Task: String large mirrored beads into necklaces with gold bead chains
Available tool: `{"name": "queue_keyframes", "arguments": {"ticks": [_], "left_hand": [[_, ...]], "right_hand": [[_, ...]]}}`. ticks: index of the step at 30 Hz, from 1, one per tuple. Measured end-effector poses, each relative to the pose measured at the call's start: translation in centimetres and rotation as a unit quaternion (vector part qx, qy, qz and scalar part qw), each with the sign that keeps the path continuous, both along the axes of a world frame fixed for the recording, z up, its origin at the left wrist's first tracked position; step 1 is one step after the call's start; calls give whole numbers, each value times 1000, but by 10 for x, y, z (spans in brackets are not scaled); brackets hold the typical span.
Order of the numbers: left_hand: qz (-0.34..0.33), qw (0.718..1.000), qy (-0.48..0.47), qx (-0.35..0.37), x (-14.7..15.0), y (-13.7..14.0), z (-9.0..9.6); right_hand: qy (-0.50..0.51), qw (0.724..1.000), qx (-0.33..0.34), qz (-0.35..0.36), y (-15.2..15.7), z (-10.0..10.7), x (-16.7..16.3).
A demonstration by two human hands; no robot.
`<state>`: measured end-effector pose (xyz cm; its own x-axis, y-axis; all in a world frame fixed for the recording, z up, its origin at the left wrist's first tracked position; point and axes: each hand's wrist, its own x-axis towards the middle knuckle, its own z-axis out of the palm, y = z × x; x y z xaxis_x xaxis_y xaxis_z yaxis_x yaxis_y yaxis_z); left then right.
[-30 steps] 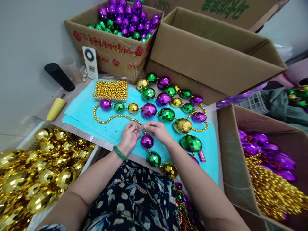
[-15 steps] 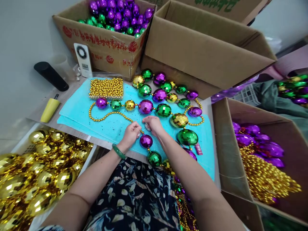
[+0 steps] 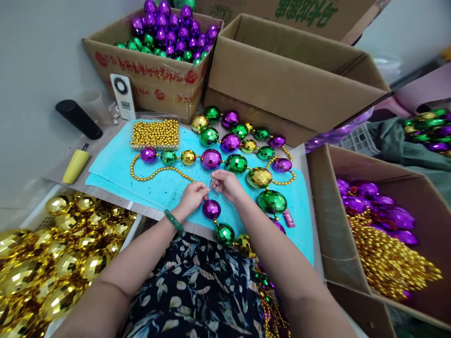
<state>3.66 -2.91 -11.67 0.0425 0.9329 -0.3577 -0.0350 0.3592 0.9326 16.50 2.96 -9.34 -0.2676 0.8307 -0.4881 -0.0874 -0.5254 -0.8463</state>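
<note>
My left hand [image 3: 194, 195], below a green bangle, is closed in a pinch on the bead necklace, where the small gold bead chain [image 3: 160, 172] meets a purple faceted bead [image 3: 211, 209]. Close beside it, my right hand [image 3: 225, 184] pinches a thin clear string, faintly seen between the fingers. From the purple bead the strand runs on to a green bead [image 3: 224, 234] and a gold bead [image 3: 245, 245] at the table edge. Behind my hands, large purple, green and gold beads [image 3: 237, 163] lie in curved rows on a blue cloth [image 3: 303, 206].
A clear tray of small gold beads [image 3: 155, 134] sits at the back left. Cardboard boxes [image 3: 151, 70] stand behind and a box [image 3: 338, 225] at the right. Gold beads fill a white crate [image 3: 132, 213]. Yellow-handled tool [image 3: 75, 165] and black cylinder [image 3: 79, 119] lie left.
My right hand's fingers have shifted slightly on the string, and my hands stay close together. The whole view has tilted a little, so the boxes appear lower.
</note>
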Motion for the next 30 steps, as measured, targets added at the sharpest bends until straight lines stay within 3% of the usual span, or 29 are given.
{"name": "queue_keyframes", "arguments": {"ticks": [5,8,12,17,23,26,28,30], "left_hand": [[-33,985,158,56,2,3,2],[-39,975,207,66,3,5,3],[-30,974,213,69,3,4,1],[-4,983,177,40,2,4,0],[-7,994,108,-32,1,10,10],[-10,994,105,-39,1,13,17],[-13,993,111,-39,0,15,21],[-17,993,114,-39,-1,16,24]], "right_hand": [[-12,1000,6,-16,-3,-4,-2],[-33,999,16,-33,-3,-10,-5],[-59,997,32,-39,0,-11,-4],[-92,994,57,32,3,4,7],[-194,965,164,58,0,32,14],[-280,920,258,90,-2,52,10],[-388,851,318,154,-1,66,7],[-485,778,331,222,3,77,3]]}}
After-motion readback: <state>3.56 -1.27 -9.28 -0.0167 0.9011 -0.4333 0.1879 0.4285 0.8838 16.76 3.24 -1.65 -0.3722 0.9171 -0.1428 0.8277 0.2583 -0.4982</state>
